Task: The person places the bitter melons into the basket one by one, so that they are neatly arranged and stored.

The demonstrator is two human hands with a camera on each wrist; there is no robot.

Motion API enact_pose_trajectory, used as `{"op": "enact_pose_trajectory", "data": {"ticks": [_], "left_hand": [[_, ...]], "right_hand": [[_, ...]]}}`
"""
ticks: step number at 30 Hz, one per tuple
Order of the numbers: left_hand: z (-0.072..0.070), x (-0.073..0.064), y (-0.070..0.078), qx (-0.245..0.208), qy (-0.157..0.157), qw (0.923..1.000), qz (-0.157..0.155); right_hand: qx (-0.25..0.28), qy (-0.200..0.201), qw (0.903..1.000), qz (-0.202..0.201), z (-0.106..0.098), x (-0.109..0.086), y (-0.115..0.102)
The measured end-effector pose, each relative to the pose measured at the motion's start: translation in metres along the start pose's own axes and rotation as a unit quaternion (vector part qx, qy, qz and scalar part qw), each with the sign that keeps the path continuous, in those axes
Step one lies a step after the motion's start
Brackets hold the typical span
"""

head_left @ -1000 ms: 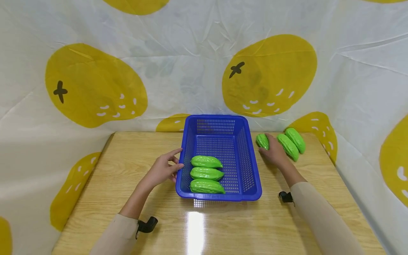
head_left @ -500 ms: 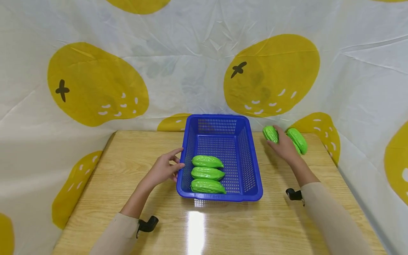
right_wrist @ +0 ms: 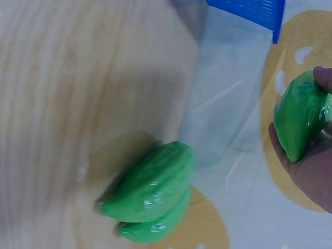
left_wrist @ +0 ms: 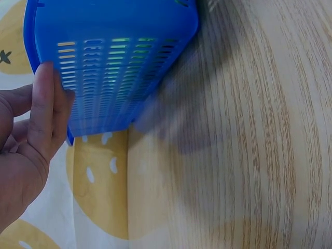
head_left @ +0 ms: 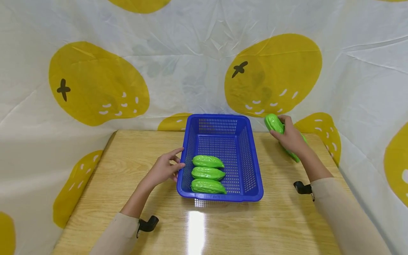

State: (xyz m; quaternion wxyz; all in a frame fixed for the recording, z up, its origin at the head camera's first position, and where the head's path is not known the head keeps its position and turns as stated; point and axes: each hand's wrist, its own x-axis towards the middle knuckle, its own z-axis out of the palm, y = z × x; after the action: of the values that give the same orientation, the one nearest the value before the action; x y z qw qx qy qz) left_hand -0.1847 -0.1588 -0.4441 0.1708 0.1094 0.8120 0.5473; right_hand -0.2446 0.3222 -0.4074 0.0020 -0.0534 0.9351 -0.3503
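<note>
1. My right hand (head_left: 291, 136) is clamped round a green gourd (head_left: 273, 122), held above the table (head_left: 143, 147), right of the blue basket (head_left: 248, 159).
2. My left hand (head_left: 161, 170), fingers apart, touches the basket's left side.
3. Three gourds (head_left: 208, 173) lie in the basket, two other gourds (right_wrist: 150, 184) on the table.
4. I judge this the pick-up step; the next move calls for a firm grip, clear of the basket's edge.

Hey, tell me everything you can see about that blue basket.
The basket is blue and looks like plastic: a rectangular, open-topped tub with rounded corners, a smooth rim, slotted walls and a floor full of small holes. It stands upright on the table, one short end toward the person, the other near the cloth. Three green gourds lie side by side inside, at the near left. The left hand touches its left side.
</note>
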Motion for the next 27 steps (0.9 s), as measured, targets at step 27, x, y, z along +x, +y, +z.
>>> {"op": "enact_pose_trajectory", "data": {"ticks": [27], "left_hand": [[0.000,-0.002,0.003,-0.014,-0.003,0.9999,-0.004]], "right_hand": [[-0.013,-0.063,0.9922,-0.106,-0.002,0.041,-0.081]]}}
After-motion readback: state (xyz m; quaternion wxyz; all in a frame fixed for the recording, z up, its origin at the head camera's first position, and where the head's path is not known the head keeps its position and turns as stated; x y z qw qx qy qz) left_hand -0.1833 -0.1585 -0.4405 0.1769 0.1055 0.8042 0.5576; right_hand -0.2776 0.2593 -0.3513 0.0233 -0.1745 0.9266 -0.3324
